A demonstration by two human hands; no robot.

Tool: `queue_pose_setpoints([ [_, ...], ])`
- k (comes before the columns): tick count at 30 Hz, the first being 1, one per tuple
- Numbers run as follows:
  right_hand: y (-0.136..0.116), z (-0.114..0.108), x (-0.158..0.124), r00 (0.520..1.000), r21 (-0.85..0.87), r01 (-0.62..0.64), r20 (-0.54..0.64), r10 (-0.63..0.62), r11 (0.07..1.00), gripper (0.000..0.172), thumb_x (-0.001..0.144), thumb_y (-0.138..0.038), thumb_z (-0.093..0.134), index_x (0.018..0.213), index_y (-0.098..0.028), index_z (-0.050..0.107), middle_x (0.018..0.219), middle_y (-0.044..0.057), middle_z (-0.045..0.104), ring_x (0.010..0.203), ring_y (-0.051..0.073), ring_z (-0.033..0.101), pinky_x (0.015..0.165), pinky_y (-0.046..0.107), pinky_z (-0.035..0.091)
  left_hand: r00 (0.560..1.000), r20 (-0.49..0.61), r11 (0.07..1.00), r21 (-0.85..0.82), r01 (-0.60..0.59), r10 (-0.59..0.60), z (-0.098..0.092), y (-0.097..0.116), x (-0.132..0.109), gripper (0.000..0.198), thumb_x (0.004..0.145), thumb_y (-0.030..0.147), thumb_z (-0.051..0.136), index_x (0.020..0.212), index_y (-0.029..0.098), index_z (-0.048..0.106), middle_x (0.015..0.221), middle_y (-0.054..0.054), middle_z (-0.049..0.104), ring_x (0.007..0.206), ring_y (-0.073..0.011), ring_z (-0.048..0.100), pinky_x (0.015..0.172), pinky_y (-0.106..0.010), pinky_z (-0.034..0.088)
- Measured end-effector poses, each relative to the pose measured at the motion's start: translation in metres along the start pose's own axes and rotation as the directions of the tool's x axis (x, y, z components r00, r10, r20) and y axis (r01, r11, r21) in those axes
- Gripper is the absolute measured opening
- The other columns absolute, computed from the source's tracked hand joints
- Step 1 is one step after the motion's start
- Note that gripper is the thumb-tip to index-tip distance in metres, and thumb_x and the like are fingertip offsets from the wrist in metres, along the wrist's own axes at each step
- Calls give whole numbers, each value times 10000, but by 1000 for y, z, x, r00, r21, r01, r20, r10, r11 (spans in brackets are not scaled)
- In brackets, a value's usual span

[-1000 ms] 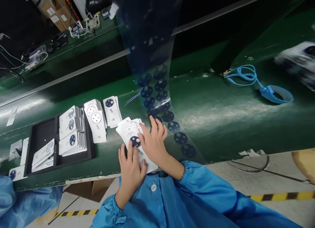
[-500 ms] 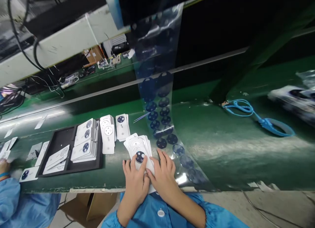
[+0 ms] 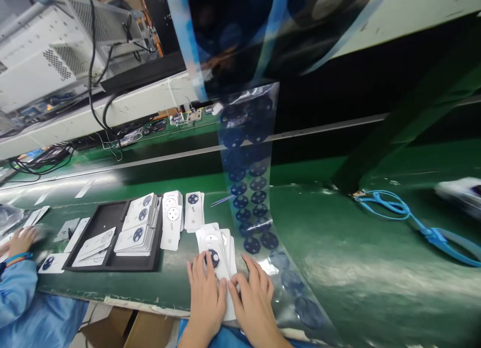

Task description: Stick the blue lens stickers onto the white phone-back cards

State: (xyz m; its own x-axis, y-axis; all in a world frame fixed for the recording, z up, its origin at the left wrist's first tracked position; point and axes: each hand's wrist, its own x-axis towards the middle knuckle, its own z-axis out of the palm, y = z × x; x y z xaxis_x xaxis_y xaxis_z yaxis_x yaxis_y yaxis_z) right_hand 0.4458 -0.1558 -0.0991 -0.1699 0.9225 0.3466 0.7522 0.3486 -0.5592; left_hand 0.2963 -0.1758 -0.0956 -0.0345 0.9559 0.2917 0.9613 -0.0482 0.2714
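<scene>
A loose stack of white phone back covers (image 3: 226, 239) lies on the bench in front of me. The top cover (image 3: 222, 271) bears a dark blue round camera film (image 3: 215, 258) with light circles. My left hand (image 3: 205, 295) presses on this cover, fingertips by the round film and thumb on its lower part. At the cover's right edge, my right hand (image 3: 255, 300) touches it with thumb and bent index finger. The other right fingers reach over a clear film strip (image 3: 280, 260) carrying dark round films in two rows.
Left of the stack, a black tray (image 3: 108, 265) holds several covers, with more covers (image 3: 173, 228) beside it. Tweezers (image 3: 221, 201) lie by the strip. A blue coiled strap (image 3: 432, 233) is at right. A co-worker's hand (image 3: 22, 242) shows at far left.
The view has tilted up, so the bench sits lower in the picture. My right fingers have shifted slightly away from the round film; my left hand stays on the cover.
</scene>
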Motion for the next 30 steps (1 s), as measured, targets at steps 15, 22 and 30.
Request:
queue_pose_setpoints([
  [15, -6, -40, 26, 984, 411, 128, 60, -166, 903, 185, 1014, -185, 473, 1160, -241, 573, 1229, 95, 658, 1193, 263, 613, 990, 458, 566, 967, -148, 949, -268, 164, -209, -48, 10, 73, 446, 969, 341, 565, 1407, 255, 567, 1414, -122, 567, 1287, -287, 581, 979, -403, 556],
  [22, 8, -60, 25, 979, 414, 25, 175, -107, 910, 189, 1026, -203, 491, 1190, -239, 579, 1124, 73, 706, 1058, 252, 673, 935, 438, 586, 947, -136, 917, -323, 235, -291, -21, -55, 183, 300, 998, 379, 625, 1194, 152, 626, 1130, -70, 669, 937, -186, 680, 817, -377, 596],
  [30, 37, -71, 22, 989, 192, 75, 114, -98, 979, 216, 1017, -165, 481, 1170, -191, 632, 1254, 126, 668, 1194, 281, 619, 1016, 513, 548, 964, -154, 967, -171, 191, -218, -9, -76, 223, 338, 982, 378, 641, 1251, 175, 614, 1329, -102, 595, 1188, -264, 602, 1012, -506, 512],
])
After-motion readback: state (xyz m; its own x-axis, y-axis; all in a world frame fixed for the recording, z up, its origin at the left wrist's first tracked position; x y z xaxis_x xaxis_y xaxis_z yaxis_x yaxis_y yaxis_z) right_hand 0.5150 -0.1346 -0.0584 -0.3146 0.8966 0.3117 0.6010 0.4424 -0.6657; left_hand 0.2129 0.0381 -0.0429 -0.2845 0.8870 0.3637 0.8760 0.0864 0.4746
